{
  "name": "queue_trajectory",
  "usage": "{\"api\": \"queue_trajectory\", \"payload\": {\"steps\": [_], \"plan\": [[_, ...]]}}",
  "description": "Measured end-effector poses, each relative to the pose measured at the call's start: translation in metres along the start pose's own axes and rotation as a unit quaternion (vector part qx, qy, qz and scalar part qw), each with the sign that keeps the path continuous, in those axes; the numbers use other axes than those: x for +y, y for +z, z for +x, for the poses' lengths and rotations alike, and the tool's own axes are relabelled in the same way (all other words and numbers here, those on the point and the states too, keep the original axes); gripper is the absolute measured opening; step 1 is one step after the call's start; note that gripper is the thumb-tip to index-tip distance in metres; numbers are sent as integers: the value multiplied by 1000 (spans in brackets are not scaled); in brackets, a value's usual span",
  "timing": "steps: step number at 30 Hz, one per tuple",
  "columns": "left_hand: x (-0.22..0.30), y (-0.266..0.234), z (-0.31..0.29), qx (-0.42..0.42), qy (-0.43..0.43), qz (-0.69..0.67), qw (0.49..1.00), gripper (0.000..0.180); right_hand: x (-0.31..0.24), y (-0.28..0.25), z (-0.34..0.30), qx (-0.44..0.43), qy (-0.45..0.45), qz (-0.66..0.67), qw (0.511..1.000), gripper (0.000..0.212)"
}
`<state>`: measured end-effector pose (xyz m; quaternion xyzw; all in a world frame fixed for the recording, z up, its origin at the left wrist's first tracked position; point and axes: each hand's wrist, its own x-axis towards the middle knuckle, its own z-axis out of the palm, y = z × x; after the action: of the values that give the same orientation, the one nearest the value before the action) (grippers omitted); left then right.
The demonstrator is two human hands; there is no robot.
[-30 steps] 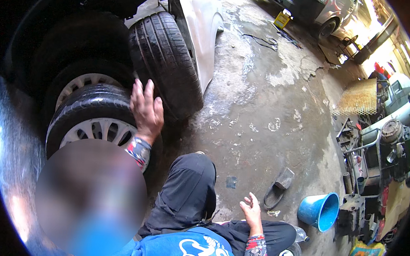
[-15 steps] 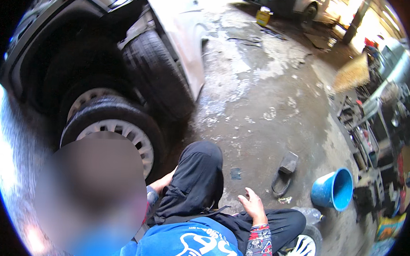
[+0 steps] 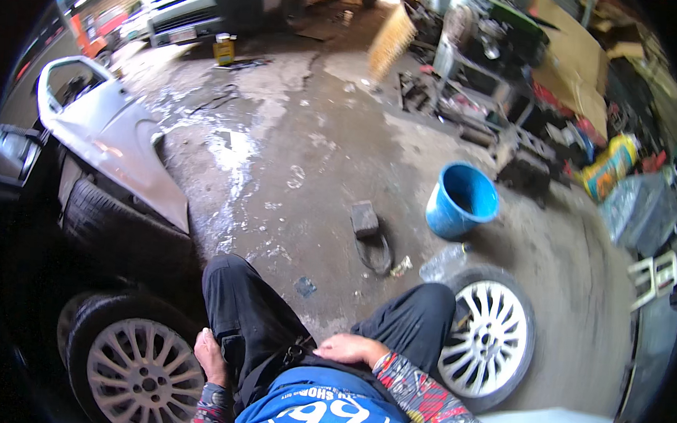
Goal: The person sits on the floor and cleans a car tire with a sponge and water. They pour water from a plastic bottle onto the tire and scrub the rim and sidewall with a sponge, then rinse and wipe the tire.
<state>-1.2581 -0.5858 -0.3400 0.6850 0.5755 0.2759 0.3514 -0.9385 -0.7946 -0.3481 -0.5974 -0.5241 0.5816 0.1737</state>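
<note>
My left hand (image 3: 210, 356) rests against the outside of my left thigh, fingers loosely extended, with nothing visible in it. Right beside it stands a tyre on a dusty many-spoked wheel (image 3: 145, 374). My right hand (image 3: 344, 348) lies across my lap near my waist, its fingers stretched toward the left and partly hidden against the dark trousers (image 3: 245, 314). No object shows in it. Close to my right knee, a second wheel with white spokes (image 3: 487, 338) lies on the floor.
A blue bucket (image 3: 463, 201), a clear plastic bottle (image 3: 443, 263) and a grey block with a black loop (image 3: 365, 220) are ahead to the right. A detached pale car panel (image 3: 120, 143) leans at left over another tyre (image 3: 116, 223). Beyond stand a yellow container (image 3: 224, 50) and a van (image 3: 204, 9).
The view has swung to the right, and the blurred round shape at left is gone from it. My right hand has dropped from mid-air onto my lap; my left has come back along the thigh.
</note>
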Motion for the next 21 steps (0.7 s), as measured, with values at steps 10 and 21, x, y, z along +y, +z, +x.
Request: {"api": "queue_trajectory", "payload": {"steps": [10,21], "plan": [[172,18,76,134,208,-236,940,48,-36,-63,-111,388,-234,439,776,51],[221,94,196,-198,335,42,920,30,50,-204,12,470,93,342,808,37]]}}
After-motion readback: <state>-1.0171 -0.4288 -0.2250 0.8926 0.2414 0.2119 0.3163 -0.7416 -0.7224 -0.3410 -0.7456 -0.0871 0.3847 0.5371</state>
